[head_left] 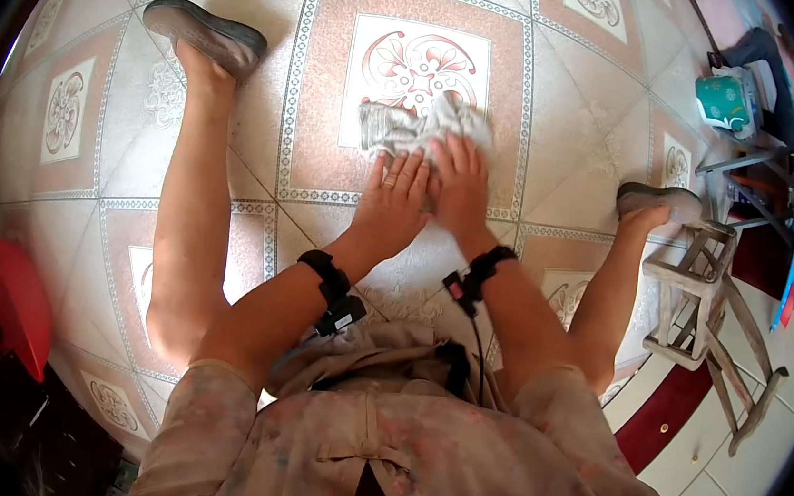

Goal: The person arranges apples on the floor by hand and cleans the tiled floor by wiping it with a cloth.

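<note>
On the patterned tile floor lies a crumpled light grey cloth [391, 129]. My left hand [392, 202] rests flat at the cloth's near edge, fingers stretched forward, a ring on one of them. Beside it, my right hand [461, 185] presses down on the cloth's right part with its fingers extended and slightly apart. The thumbs come close together between the two hands. Part of the cloth under my fingers and palms is hidden. Each wrist wears a black strap with a small device.
My legs are spread on both sides, with a dark shoe [207, 36] at the left. A wooden stool [689, 295] stands at the right, near a green package [722, 103] on a folding-legged stand. A red plastic basin [17, 307] is at the far left.
</note>
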Demonstrator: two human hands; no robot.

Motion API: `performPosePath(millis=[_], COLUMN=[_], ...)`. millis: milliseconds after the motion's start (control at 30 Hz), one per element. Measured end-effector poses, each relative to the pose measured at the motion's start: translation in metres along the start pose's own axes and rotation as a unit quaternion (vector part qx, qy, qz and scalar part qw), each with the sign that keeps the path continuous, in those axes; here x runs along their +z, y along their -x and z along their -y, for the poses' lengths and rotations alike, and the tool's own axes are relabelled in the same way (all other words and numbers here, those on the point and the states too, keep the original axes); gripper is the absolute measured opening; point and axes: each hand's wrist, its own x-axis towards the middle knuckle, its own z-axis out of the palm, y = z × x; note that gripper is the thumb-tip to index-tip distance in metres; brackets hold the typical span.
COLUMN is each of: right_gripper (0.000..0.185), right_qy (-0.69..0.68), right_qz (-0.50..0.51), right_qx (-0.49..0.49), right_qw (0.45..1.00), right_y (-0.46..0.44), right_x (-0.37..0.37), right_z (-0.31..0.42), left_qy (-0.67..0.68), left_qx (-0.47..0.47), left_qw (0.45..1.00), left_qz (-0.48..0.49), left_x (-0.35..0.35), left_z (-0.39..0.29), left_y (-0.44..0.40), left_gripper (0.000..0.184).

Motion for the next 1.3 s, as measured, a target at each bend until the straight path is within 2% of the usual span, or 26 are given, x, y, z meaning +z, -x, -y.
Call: performPosePath(millis=[33, 133, 267, 367, 467, 533, 600, 633, 700, 733, 867, 933, 1000, 1067, 1133, 1167, 1200, 1233, 1267, 1300], right_gripper=[0.043, 0.046, 0.052, 0.052, 0.048, 0.047, 0.048, 0.049, 0.051, 0.052, 0.054, 0.055, 0.057, 0.059, 0.06, 0.059, 0.059, 0.06, 0.06, 0.06], right_qy=[0.018, 0.107, 0.124, 0.124, 0.107, 0.093, 0.052, 0.045, 0.033, 0.027, 0.016, 0.038, 0.075, 0.126, 0.161, 0.159, 0.131, 0.101, 0.117, 0.133], right_qz=[-0.011, 0.017, 0.054, 0.084, 0.009, -0.039, -0.014, 0.0, 0.026, 0.038, 0.064, 0.061, 0.06, 0.057, 0.016, -0.002, -0.045, -0.085, -0.074, -0.061], right_qx=[-0.025, -0.003, 0.138, 0.178, 0.105, 0.056, 0.033, 0.03, 0.021, 0.015, 0.049, 0.08, 0.126, 0.223, 0.316, 0.36, 0.386, 0.407, 0.406, 0.405], right_qw=[0.999, 0.994, 0.981, 0.973, 0.989, 0.993, 0.998, 0.999, 0.999, 0.999, 0.997, 0.994, 0.987, 0.965, 0.935, 0.919, 0.912, 0.904, 0.903, 0.903], right_y=[-0.021, -0.079, -0.127, -0.123, -0.072, -0.023, 0.031, 0.059, 0.106, 0.127, 0.168, 0.171, 0.162, 0.151, 0.143, 0.142, 0.146, 0.151, 0.151, 0.149], right_x=[0.004, 0.014, 0.017, 0.014, 0.007, 0.004, -0.009, -0.018, -0.031, -0.035, -0.048, -0.052, -0.052, -0.052, -0.056, -0.062, -0.06, -0.057, -0.062, -0.068], right_z=[-0.018, -0.073, -0.104, -0.092, -0.07, -0.051, -0.029, -0.018, -0.002, 0.0, 0.005, -0.001, -0.02, -0.061, -0.105, -0.125, -0.153, -0.179, -0.195, -0.205], left_qy=[0.007, 0.008, -0.019, -0.068, 0.003, 0.128, 0.293, 0.343, 0.391, 0.392, 0.355, 0.326, 0.258, 0.152, 0.148, 0.208, 0.267, 0.344, 0.408, 0.447], left_qx=[-0.015, -0.051, -0.1, -0.149, -0.171, -0.191, -0.201, -0.103, -0.048, -0.093, -0.11, -0.089, -0.012, 0.062, 0.079, 0.097, 0.137, 0.14, 0.149, 0.089], left_qw=[0.999, 0.997, 0.991, 0.985, 0.985, 0.973, 0.934, 0.931, 0.917, 0.915, 0.923, 0.935, 0.966, 0.986, 0.982, 0.969, 0.951, 0.927, 0.9, 0.89], left_qz=[-0.027, -0.064, -0.083, -0.064, -0.018, -0.02, -0.035, -0.067, -0.058, -0.018, 0.104, 0.107, 0.025, -0.007, -0.082, -0.088, -0.078, -0.057, -0.047, -0.024], left_x=[0.0, 0.011, 0.015, 0.003, -0.029, -0.075, -0.131, -0.132, -0.158, -0.198, -0.308, -0.35, -0.377, -0.397, -0.382, -0.367, -0.348, -0.323, -0.287, -0.247], left_z=[0.003, 0.013, 0.048, 0.078, 0.112, 0.128, 0.12, 0.144, 0.147, 0.131, 0.096, 0.079, 0.06, 0.037, 0.02, 0.01, 0.001, -0.011, -0.02, -0.027], left_y=[-0.007, -0.004, 0.017, 0.019, 0.01, 0.013, 0.034, 0.055, 0.086, 0.098, 0.108, 0.09, 0.066, 0.03, -0.009, -0.034, -0.058, -0.079, -0.098, -0.121], left_gripper=[0.075, 0.078, 0.082, 0.077, 0.067, 0.064, 0.059, 0.056, 0.053, 0.053, 0.045, 0.057, 0.058, 0.06, 0.063, 0.062, 0.06, 0.06, 0.061, 0.062])
